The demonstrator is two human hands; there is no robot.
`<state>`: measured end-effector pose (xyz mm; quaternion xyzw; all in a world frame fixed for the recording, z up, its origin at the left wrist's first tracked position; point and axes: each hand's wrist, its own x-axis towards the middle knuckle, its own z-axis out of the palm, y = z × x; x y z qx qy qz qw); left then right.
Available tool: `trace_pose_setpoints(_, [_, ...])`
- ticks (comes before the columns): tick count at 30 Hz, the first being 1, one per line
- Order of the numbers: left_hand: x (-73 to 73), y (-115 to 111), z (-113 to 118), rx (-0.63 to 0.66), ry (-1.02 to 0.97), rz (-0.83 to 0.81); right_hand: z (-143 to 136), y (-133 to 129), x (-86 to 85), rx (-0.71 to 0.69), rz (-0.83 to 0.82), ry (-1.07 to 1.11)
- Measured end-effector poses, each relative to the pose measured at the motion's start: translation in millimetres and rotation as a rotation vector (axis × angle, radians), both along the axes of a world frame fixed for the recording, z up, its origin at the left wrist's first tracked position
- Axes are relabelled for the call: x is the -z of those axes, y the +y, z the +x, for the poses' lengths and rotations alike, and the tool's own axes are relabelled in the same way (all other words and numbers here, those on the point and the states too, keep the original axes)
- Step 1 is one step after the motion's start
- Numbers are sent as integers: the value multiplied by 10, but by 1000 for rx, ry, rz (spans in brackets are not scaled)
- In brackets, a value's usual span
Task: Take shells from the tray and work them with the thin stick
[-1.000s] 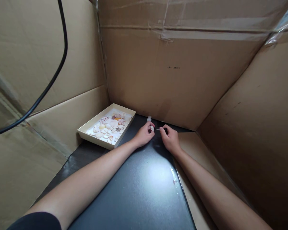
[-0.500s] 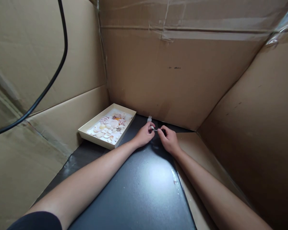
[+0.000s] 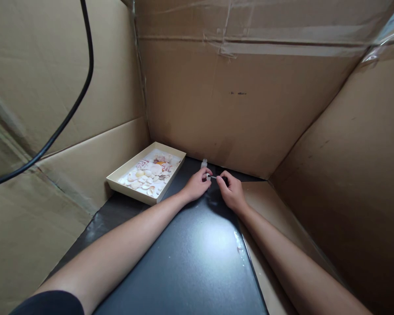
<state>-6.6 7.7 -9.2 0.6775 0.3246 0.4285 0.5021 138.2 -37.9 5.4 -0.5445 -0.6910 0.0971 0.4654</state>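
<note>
Between the fingertips of my left hand is a small white piece, shell-like but too small to identify surely. My right hand pinches a thin, light-coloured stick. Its tip, dark at the end, reaches the white piece. Both hands are closed, close together above the far part of the dark table. Just behind my left fingers stands a small clear bottle, its lower part hidden by the hand. The right palm conceals the stick's other end.
Left of the hands, a shallow cream tray holds many seashells. Cardboard walls enclose the table on the left, back and right. A cardboard sheet lies beneath the right arm. A black cable hangs at upper left.
The white piece has turned slightly in my left fingers, and a dark spot now shows at the stick's tip. My right hand has shifted very slightly to the right.
</note>
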Motion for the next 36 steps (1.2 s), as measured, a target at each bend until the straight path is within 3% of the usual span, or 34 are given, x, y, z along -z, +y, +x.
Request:
trace_pose_setpoints(5, [-32,-19,-7,0,24,-13,5,8,-1,78,-15,11])
trace_pose_setpoints(9, [-40,-22,-7,-7,22,-10,6,9,3,-10,-8,-4])
trace_pose_setpoints(13, [-32,-20,-7,4,24,-18,6,9,5,91,-23,-16])
trace_pose_setpoints(17, [-26,-20,-10,0,8,-7,8,3,1,-7,14,-2])
trace_pose_setpoints(21, [-36,-21,-9,-1,-12,-18,12,0,0,61,6,-2])
trace_pose_setpoints(26, [-36,-20,5,-25,-27,20,11,3,5,-17,10,0])
trace_pose_setpoints(30, [-19,-17,14,-19,-27,44,16,7,5,87,-8,12])
trace_pose_setpoints(34, [0,-1,16,-26,-11,72,21,8,-2,1,17,39])
trace_pose_setpoints(36, [3,5,16,-31,-7,76,25,15,1,28,-4,39])
